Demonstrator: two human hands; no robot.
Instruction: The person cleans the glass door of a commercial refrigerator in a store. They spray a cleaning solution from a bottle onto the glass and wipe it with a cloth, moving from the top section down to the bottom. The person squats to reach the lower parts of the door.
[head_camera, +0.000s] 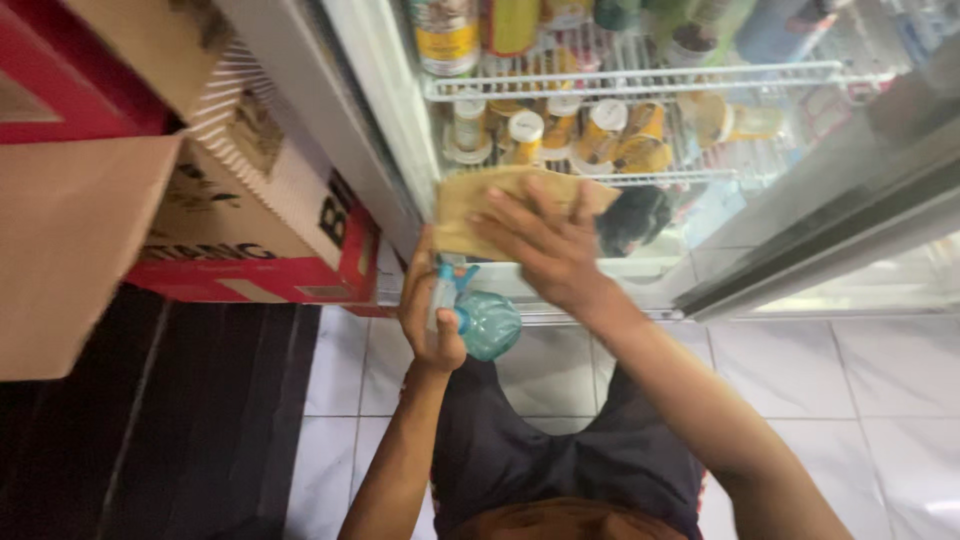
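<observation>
While the glass-fronted cooler (640, 120) filled the frame from twelve to three o'clock, its wire shelves (640, 72) carried rows of capped bottles (560, 125) and taller containers cut off at the top edge, blurred through the glass. At nine o'clock stood stacked cardboard boxes (250, 200), red and brown, their contents hidden and one flap running off the left edge. White floor tiles (850, 400) lay open toward four o'clock; dark flooring ran at seven. The right hand (545, 245) pressed flat, fingers spread, on a tan cloth (500, 200) against the cooler's lower glass at centre. Just below, at six o'clock of the cloth, the left hand (430, 315) was closed around the neck of a teal spray bottle (488, 322), its trigger partly hidden by the fingers
</observation>
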